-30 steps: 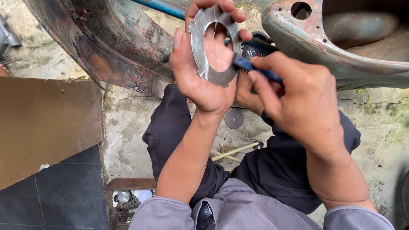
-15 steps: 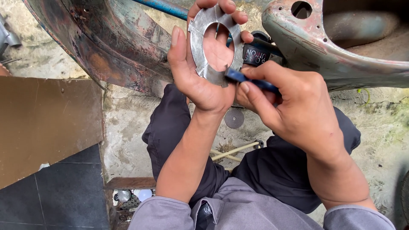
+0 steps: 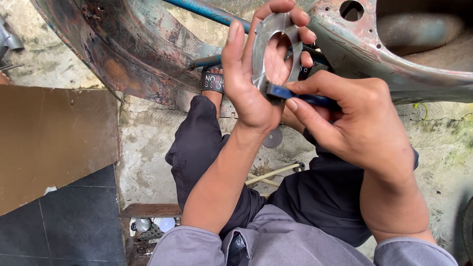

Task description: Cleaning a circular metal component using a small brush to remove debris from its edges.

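At the top centre: a grey metal ring plate [image 3: 273,47] is held upright in front of the rusty car body [image 3: 123,54].
Left hand [image 3: 251,83]: grip closed around the ring plate, fingers at 12 o'clock.
Right hand [image 3: 354,123]: grip closed on a blue-handled tool [image 3: 300,96], touching the plate at 6 o'clock.
Below: concrete floor [image 3: 148,148].

A rusty curved metal body panel [image 3: 123,54] hangs overhead, with a blue tube [image 3: 207,11] running across it. A brown board [image 3: 49,138] lies to one side over dark floor tiles [image 3: 74,221]. On the rough concrete floor [image 3: 143,148] sit a small grey disc [image 3: 272,139] and a pale rod [image 3: 273,173].
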